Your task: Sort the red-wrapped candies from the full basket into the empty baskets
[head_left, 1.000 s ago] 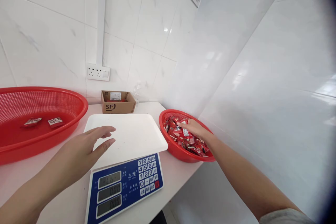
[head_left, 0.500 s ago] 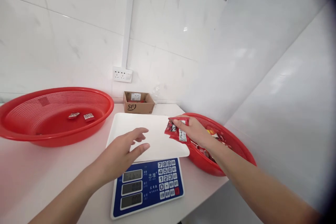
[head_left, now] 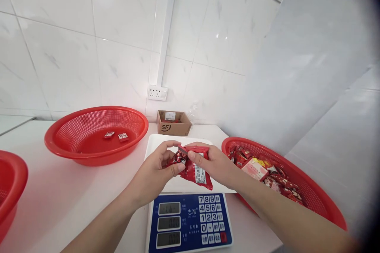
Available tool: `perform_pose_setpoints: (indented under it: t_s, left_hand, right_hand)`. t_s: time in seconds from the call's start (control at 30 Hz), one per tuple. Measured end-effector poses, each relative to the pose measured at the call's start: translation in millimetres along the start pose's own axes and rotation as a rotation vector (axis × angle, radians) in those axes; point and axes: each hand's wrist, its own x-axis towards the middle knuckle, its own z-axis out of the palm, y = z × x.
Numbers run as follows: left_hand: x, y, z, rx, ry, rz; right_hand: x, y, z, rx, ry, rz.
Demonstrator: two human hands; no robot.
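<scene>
Both of your hands are closed on red packets [head_left: 192, 170], held up in front of you above the white pan [head_left: 156, 142] of the scale [head_left: 190, 221]. Your left hand [head_left: 162, 164] pinches the darker end between thumb and fingers; your right hand [head_left: 212, 162] grips the end with the white printed label, thumb pressed on top. You cannot tell from this angle how many packets are in your grasp.

The scale's blue panel faces you on the worktop [head_left: 74, 209], its keypad to the right and three displays to the left; the lower two show zeros.

Beside the scale on your right, partly behind your forearm, a red basket [head_left: 314, 193] holds a heap of mostly red packets, with a pale pink one [head_left: 254, 168] on top. To your left, another red basket [head_left: 107, 157] has two small red-and-white packets [head_left: 123, 137] lying near each other in it. Part of a third red basket [head_left: 18, 178] shows at the left edge. Behind the pan, an open cardboard box [head_left: 173, 128] stands near the tiled wall [head_left: 124, 67], below a white socket [head_left: 157, 92].
</scene>
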Motion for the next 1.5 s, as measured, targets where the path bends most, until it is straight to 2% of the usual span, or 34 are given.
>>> perform_pose_setpoints:
  t_s: [0.2, 0.37, 0.5, 0.6, 0.73, 0.83, 0.93, 1.0, 1.07, 1.23, 1.3, 1.4, 1.5]
  left_hand:
    - [-1.9, 0.4, -1.3, 0.049, -0.078, -0.023]
    - [-1.1, 0.1, 2.7, 0.097, -0.044, -0.056]
    - [1.8, -4.0, 0.5, 0.145, 0.002, -0.033]
    - [4.3, -8.7, -3.2, 0.368, 0.053, -0.011]
    - [7.7, -16.6, -6.2, 0.804, 0.061, -0.026]
    - [11.4, -24.2, -8.3, 1.1, 0.063, -0.031]
    - [14.2, -28.6, -10.5, 1.254, 0.089, 0.052]
    - [13.4, -27.4, -9.7, 1.206, 0.101, 0.111]
    - [9.9, -23.2, -5.5, 1.03, 0.075, 0.112]
    - [-2.1, -10.7, 14.2, 0.432, -0.192, 0.016]
    - [-4.3, -8.4, 19.6, 0.225, -0.26, -0.011]
    - [-4.0, -6.7, 20.0, 0.108, -0.232, -0.03]
    - [-1.1, -2.9, 11.8, 0.061, -0.048, -0.044]
  right_hand:
    - [-7.7, -5.7, -3.0, -0.016, 0.024, 0.062]
    - [-10.3, -2.6, -5.1, -0.015, 0.024, 0.06]
    - [-7.6, 12.4, -8.9, 0.076, 0.067, 0.18]
    - [-6.4, 26.1, -14.1, 0.143, 0.114, 0.295]
    - [-9.1, 36.5, -20.3, 0.223, 0.172, 0.381]
    - [-12.8, 37.2, -22.5, 0.239, 0.186, 0.391]
    - [-16.4, 35.0, -23.6, 0.21, 0.19, 0.365]
    - [-18.8, 32.3, -23.9, 0.189, 0.17, 0.325]
    - [-21.7, 28.1, -22.8, 0.171, 0.131, 0.253]
    - [-32.0, 9.8, -11.1, 0.147, 0.052, 0.094]
    - [-35.8, 1.7, -6.4, 0.125, 0.05, 0.062]
    - [-40.1, -4.1, -11.1, 0.124, 0.063, 0.04]
    - [-47.2, 4.6, -38.0, 0.073, 0.174, 0.104]
